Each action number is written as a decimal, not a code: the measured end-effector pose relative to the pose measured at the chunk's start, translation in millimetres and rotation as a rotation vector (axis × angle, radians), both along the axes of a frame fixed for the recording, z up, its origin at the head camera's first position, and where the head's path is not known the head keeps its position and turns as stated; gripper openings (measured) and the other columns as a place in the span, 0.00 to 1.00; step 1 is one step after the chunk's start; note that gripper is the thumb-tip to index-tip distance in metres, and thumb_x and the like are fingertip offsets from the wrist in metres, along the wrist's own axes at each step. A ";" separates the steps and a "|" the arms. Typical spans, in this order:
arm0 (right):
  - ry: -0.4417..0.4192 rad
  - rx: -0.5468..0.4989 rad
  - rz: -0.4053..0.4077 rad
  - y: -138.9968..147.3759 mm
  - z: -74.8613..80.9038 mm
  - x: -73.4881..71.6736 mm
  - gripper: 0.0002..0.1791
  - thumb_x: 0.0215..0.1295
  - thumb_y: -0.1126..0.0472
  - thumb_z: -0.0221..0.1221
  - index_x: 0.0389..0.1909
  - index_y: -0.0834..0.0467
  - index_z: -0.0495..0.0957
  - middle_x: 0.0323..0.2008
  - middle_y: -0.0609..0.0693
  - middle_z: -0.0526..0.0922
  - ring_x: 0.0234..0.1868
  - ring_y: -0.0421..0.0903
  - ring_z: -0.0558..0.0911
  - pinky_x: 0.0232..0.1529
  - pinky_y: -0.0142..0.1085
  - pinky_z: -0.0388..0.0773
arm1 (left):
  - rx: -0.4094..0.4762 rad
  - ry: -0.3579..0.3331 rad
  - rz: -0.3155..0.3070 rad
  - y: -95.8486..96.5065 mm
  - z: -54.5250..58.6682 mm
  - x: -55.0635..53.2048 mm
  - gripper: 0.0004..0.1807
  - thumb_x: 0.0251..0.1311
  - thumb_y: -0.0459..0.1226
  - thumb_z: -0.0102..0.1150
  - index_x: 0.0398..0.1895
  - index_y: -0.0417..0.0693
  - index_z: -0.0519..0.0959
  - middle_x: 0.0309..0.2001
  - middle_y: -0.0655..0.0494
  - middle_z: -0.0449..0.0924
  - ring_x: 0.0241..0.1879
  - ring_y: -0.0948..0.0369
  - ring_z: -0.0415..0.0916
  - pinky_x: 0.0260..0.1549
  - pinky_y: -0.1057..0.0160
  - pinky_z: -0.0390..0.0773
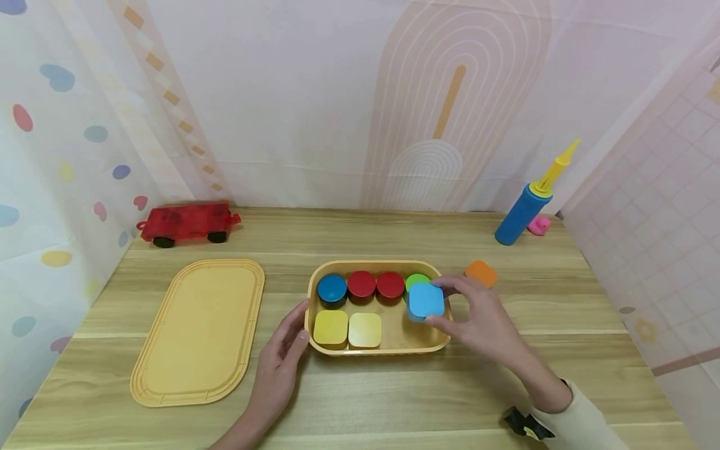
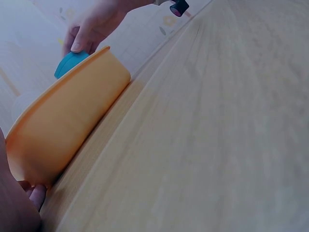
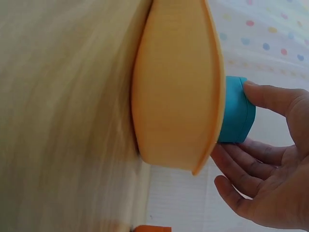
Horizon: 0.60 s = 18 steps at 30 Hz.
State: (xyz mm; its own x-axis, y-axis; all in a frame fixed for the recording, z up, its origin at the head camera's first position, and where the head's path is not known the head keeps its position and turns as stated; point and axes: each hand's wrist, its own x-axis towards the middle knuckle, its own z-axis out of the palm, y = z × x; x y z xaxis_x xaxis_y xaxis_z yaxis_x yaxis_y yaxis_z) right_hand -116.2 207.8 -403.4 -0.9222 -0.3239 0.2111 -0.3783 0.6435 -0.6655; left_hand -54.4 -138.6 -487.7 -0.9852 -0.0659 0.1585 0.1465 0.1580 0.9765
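A light orange bin [image 1: 388, 352] with rounded ends stands on the wooden table. Along its back row sit a dark blue round tub [image 1: 332, 289], two red round tubs [image 1: 375, 286] and a green round tub [image 1: 417, 281]. Two yellow square tubs [image 1: 347, 330] fill the front left. My right hand [image 1: 478, 315] pinches a light blue square tub [image 1: 425, 300] between thumb and fingers at the bin's right end, partly over the green one; its lower part is hidden by the bin wall in the right wrist view [image 3: 236, 108]. My left hand [image 1: 279, 362] rests against the bin's left end, fingers loosely bent.
A flat yellow lid [image 1: 197, 331] lies at the left. Behind it stands a red toy car [image 1: 188, 223]. An orange square piece [image 1: 480, 273] lies right of the bin. A blue and yellow hand pump [image 1: 523, 215] and a pink toy duck [image 1: 540, 225] stand at the back right.
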 end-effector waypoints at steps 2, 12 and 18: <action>0.013 0.008 0.013 -2.2 -2.4 -0.1 0.31 0.59 0.62 0.84 0.63 0.62 0.85 0.54 0.52 0.90 0.55 0.53 0.86 0.59 0.60 0.86 | -0.001 0.000 0.000 0.0 -0.1 -0.1 0.26 0.88 0.35 0.52 0.83 0.51 0.72 0.80 0.49 0.73 0.74 0.78 0.68 0.71 0.78 0.69; -0.013 0.072 0.010 -13.3 -9.0 2.7 0.31 0.60 0.57 0.84 0.64 0.57 0.86 0.62 0.55 0.87 0.67 0.62 0.79 0.69 0.69 0.76 | -0.006 -0.006 0.003 0.1 1.0 0.2 0.25 0.88 0.35 0.52 0.83 0.51 0.72 0.80 0.50 0.73 0.74 0.78 0.68 0.70 0.78 0.69; 0.000 0.085 0.042 -18.2 -14.1 0.4 0.32 0.58 0.57 0.85 0.63 0.57 0.87 0.58 0.51 0.89 0.64 0.58 0.78 0.67 0.63 0.74 | -0.010 -0.011 0.005 0.2 0.9 0.1 0.25 0.88 0.36 0.52 0.83 0.51 0.72 0.81 0.51 0.73 0.74 0.79 0.68 0.70 0.78 0.69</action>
State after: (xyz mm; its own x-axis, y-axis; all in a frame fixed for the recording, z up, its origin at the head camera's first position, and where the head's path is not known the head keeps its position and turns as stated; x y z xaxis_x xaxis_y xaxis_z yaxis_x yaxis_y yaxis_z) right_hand -115.8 189.6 -417.5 -0.9076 -0.3788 0.1811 -0.4059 0.6813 -0.6091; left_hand -54.3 -138.4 -486.8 -0.9866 -0.0689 0.1479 0.1347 0.1684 0.9765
